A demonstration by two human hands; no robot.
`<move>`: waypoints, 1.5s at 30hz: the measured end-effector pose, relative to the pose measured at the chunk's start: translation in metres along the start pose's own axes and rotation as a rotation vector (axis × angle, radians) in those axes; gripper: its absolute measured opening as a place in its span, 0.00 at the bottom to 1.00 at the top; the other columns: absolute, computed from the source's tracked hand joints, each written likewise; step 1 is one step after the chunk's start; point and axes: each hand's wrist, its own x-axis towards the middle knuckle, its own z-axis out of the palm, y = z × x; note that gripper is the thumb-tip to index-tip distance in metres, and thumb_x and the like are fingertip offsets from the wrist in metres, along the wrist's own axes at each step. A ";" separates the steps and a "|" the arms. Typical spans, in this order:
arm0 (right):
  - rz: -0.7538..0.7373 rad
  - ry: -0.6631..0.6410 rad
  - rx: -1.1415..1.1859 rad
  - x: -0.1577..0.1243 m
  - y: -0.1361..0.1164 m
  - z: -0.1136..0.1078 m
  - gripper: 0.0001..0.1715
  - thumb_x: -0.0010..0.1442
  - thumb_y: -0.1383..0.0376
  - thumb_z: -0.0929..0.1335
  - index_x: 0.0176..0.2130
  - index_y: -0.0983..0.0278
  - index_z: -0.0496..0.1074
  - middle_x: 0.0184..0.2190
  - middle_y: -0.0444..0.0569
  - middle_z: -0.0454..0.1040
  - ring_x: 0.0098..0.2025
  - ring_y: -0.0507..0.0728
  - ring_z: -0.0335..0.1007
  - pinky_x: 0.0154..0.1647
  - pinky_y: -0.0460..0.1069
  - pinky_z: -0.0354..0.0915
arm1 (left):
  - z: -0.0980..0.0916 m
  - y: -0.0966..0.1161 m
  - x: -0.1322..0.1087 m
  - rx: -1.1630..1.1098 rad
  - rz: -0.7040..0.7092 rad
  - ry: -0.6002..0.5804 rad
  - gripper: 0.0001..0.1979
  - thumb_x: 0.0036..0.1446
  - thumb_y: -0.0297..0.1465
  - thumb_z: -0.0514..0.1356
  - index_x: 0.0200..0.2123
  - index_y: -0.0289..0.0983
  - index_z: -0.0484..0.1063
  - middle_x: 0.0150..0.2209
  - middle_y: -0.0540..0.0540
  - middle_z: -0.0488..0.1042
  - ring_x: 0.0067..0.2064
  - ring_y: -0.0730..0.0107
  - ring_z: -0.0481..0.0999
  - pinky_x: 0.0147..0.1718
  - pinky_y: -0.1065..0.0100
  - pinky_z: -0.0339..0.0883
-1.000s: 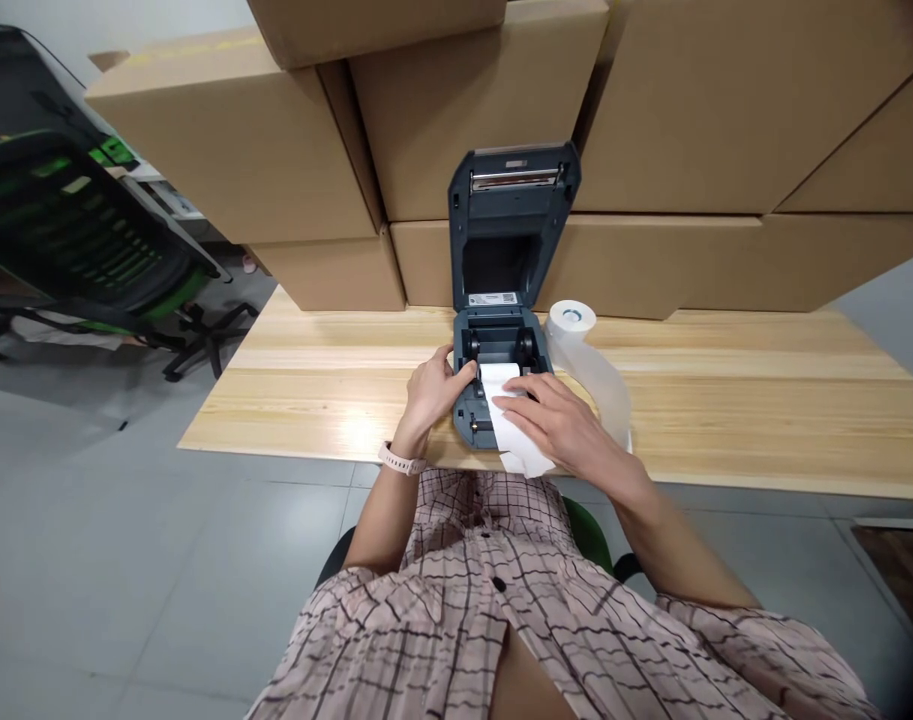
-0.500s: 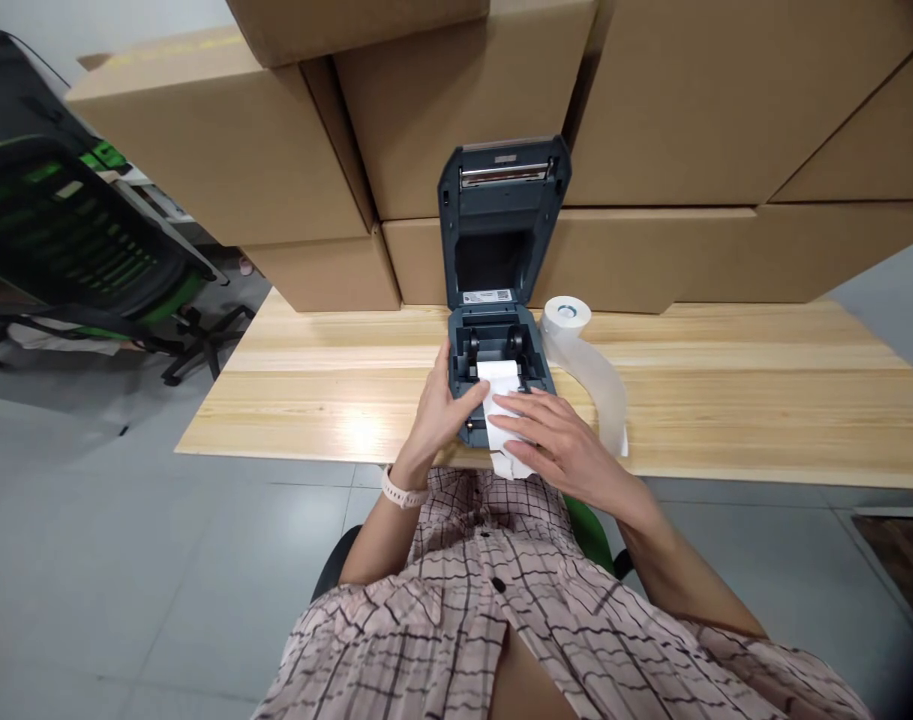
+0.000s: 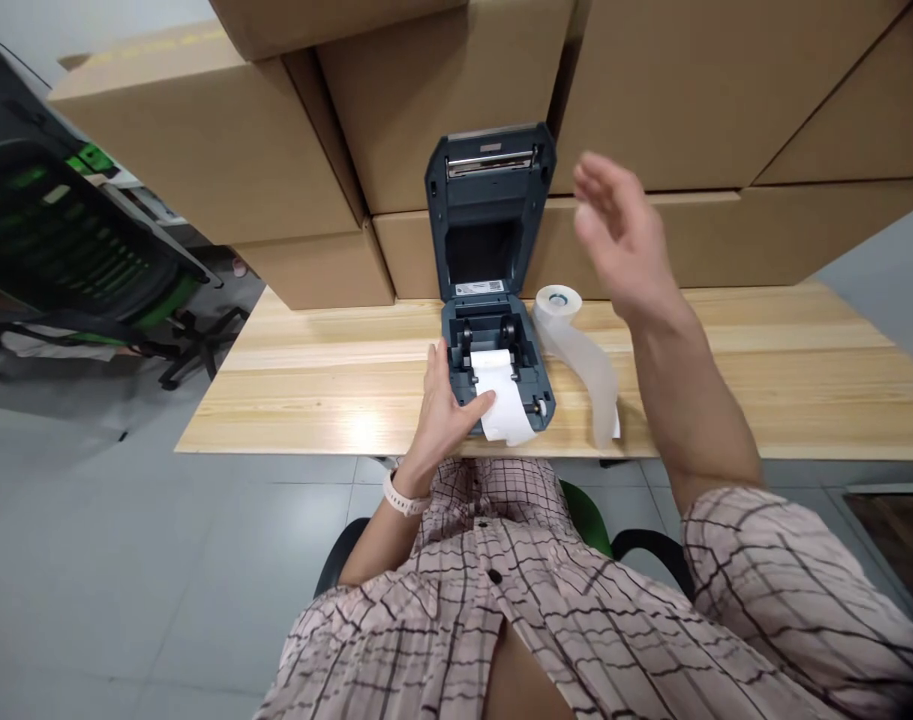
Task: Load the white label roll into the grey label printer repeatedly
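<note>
A dark grey label printer (image 3: 456,310) stands on the table with its lid (image 3: 493,215) raised. A strip of white label paper (image 3: 505,405) lies over its front, the end hanging past the front edge. My left hand (image 3: 445,405) is against the printer's left side, thumb pressing the paper and fingers along the casing. My right hand (image 3: 625,235) is in the air to the right of the lid, slightly blurred, fingers loosely bent and holding nothing. Beside the printer on the right stands a roll of white labels (image 3: 559,302), its loose tail (image 3: 595,375) curling towards the table's front edge.
Large cardboard boxes (image 3: 651,90) are stacked behind the printer along the back of the wooden table (image 3: 321,380). A black and green office chair (image 3: 88,250) stands on the floor at the left.
My right hand has let go of the label paper and risen up and right, beside the lid. My left hand stays on the printer, thumb on the paper.
</note>
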 end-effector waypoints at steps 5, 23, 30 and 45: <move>0.166 -0.051 0.144 0.085 0.027 0.026 0.37 0.78 0.44 0.58 0.75 0.57 0.57 0.79 0.37 0.57 0.80 0.62 0.51 0.77 0.56 0.57 | 0.002 0.024 -0.017 0.352 0.301 -0.166 0.49 0.63 0.55 0.65 0.79 0.45 0.50 0.81 0.35 0.50 0.82 0.42 0.43 0.79 0.35 0.28; -0.077 -0.167 -0.045 -0.118 -0.013 0.031 0.23 0.77 0.48 0.61 0.47 0.51 0.81 0.56 0.48 0.82 0.69 0.67 0.70 0.75 0.72 0.61 | -0.037 0.034 -0.065 0.024 0.585 0.242 0.15 0.70 0.27 0.59 0.52 0.48 0.81 0.38 0.51 0.86 0.40 0.65 0.87 0.39 0.59 0.84; 0.325 0.006 0.208 -0.167 0.014 0.063 0.49 0.69 0.43 0.69 0.77 0.50 0.50 0.81 0.53 0.50 0.82 0.66 0.47 0.79 0.69 0.57 | -0.019 0.019 -0.012 -0.198 -0.117 0.122 0.40 0.65 0.50 0.66 0.75 0.50 0.57 0.79 0.42 0.55 0.80 0.47 0.54 0.77 0.45 0.55; 0.383 -0.120 0.199 -0.168 0.018 0.068 0.47 0.74 0.45 0.61 0.81 0.51 0.37 0.82 0.52 0.48 0.82 0.64 0.48 0.77 0.68 0.59 | 0.004 0.017 -0.038 -0.278 -0.170 0.264 0.36 0.65 0.51 0.64 0.70 0.46 0.61 0.73 0.39 0.65 0.72 0.51 0.67 0.69 0.51 0.68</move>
